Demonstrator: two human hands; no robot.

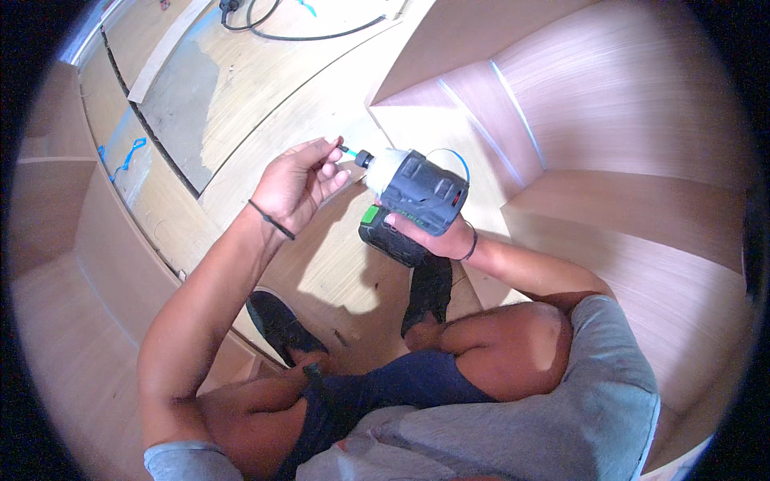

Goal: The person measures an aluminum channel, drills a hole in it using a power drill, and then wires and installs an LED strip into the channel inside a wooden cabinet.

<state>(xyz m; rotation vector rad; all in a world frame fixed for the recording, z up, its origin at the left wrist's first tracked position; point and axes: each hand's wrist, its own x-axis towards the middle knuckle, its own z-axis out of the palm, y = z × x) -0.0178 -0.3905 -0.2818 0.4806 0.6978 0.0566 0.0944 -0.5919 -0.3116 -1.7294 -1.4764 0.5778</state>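
Head view: hands (both) on drill (417,192)

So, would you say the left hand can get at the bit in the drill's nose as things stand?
Probably yes: the left hand already has its fingertips at the bit sticking out of the drill, which the right hand holds by the grip. Nothing lies between them.

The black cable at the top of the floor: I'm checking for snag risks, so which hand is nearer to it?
Left. The left hand pinches the bit at the drill nose, below the black cable. The right hand holds the drill's handle, lower and farther right.
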